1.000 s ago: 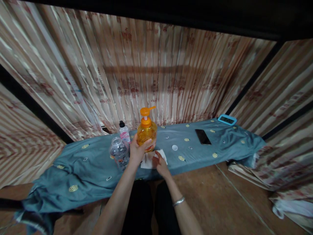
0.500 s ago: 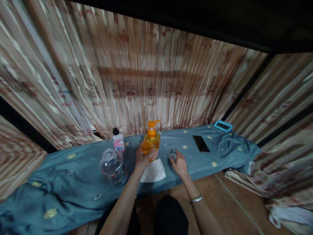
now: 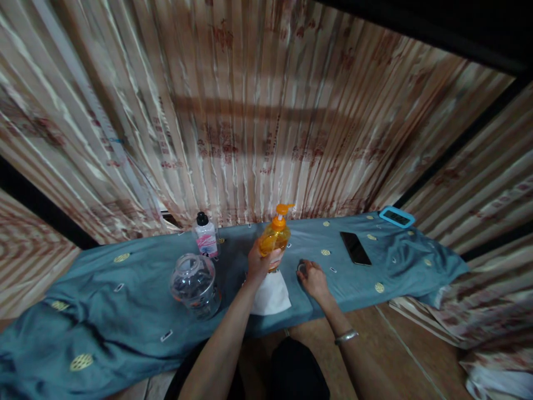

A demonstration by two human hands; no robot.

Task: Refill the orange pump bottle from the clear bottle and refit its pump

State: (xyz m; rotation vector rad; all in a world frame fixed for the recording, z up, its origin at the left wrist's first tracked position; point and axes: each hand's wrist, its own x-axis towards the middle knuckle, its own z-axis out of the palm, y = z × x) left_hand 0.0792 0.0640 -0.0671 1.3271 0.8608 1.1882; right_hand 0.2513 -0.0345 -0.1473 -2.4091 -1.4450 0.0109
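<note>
My left hand (image 3: 259, 264) is wrapped round the lower body of a see-through orange pump bottle (image 3: 276, 236), whose orange pump head points right. The bottle leans slightly, above the far end of a white cloth (image 3: 271, 297). To the right, my right hand (image 3: 315, 281) has its fingers closed on the edge of a small round clear cap (image 3: 301, 269), low over the bedspread. A large clear plastic jar (image 3: 195, 283) without a lid stands left of my left arm. Behind it is a clear bottle with a pink label and black top (image 3: 206, 238).
A dark phone (image 3: 355, 248) lies right of my right hand. Farther right, a blue-framed device (image 3: 397, 217) rests by the curtain (image 3: 250, 144). The blue-green bedspread (image 3: 133, 300) is wrinkled at the left. Dark frame bars (image 3: 453, 141) slant along the right side.
My right hand's fingers have closed on the small clear cap. The pump bottle in my left hand now leans more to the right. The whole view has shifted a little.
</note>
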